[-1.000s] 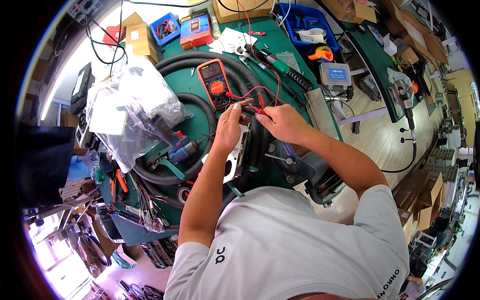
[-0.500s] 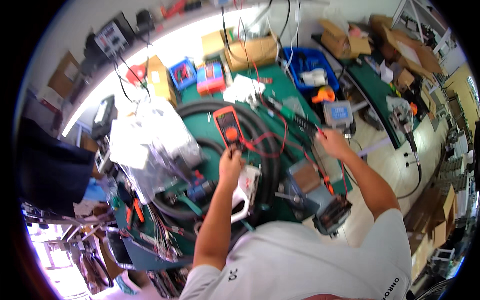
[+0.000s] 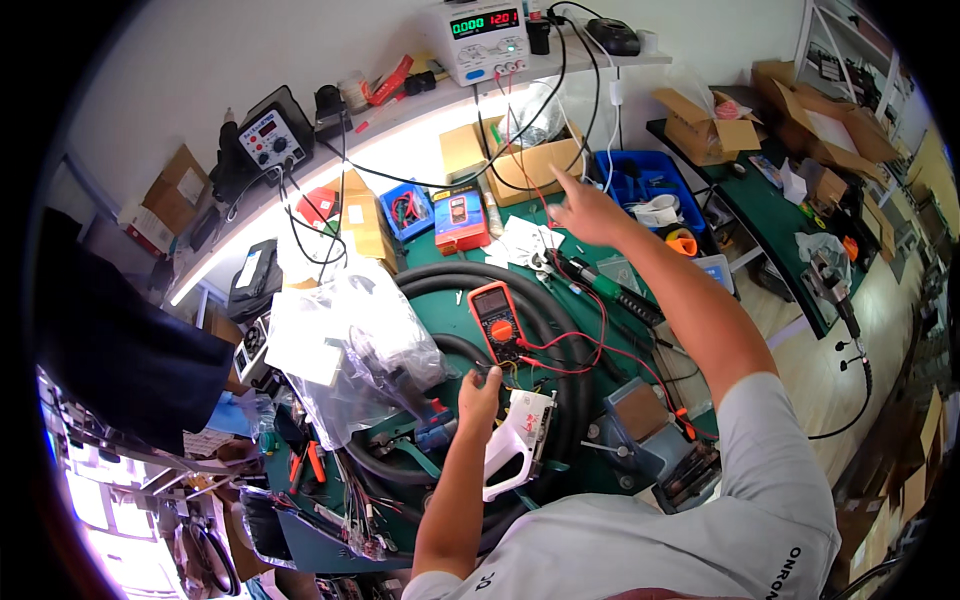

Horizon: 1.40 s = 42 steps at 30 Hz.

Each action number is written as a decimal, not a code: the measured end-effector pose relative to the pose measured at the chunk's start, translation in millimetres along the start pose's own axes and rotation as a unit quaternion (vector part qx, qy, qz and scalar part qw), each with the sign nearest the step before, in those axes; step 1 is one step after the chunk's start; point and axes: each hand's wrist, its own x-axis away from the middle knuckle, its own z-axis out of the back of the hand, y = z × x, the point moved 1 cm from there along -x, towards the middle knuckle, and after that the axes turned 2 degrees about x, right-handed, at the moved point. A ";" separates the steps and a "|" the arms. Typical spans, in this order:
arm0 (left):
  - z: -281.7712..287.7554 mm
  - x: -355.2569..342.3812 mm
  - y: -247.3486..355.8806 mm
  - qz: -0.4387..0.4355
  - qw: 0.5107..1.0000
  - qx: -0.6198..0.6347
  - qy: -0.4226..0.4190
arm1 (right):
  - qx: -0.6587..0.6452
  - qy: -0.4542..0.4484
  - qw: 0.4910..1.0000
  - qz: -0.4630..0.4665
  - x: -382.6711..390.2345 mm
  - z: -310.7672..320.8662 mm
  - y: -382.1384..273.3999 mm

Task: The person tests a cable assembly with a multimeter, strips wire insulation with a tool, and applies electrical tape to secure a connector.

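My left hand (image 3: 478, 405) is closed in a pinch just below an orange-red multimeter (image 3: 498, 318); what lies between its fingertips is too small to make out, though thin yellowish wires show beside them. The multimeter rests face up, with red test leads (image 3: 610, 347) running right from its lower end. My right hand (image 3: 588, 212) reaches far over the bench with its index finger stretched out, apparently holding nothing. That fingertip appears in front of an open cardboard box (image 3: 535, 172) and a thin red wire. Below that arm lies a green and black long-handled tool (image 3: 615, 290).
Thick black hose (image 3: 570, 400) coils across the green mat. Left of it are a clear plastic bag (image 3: 365, 345) and a bundle of wires (image 3: 365, 520). A bench power supply (image 3: 478, 45) stands on the shelf. A blue bin (image 3: 690, 200) sits far right, a white-handled tool (image 3: 518, 440) nearer.
My right hand has gone from beside the green and black tool to farther forward and left. My left hand stays by the multimeter. The view has shifted upward, bringing in the power supply.
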 end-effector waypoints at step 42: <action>31.1 110.9 -14.1 -0.189 0.974 -0.126 -0.021 | 0.171 -0.185 0.945 0.207 55.7 26.2 -97.1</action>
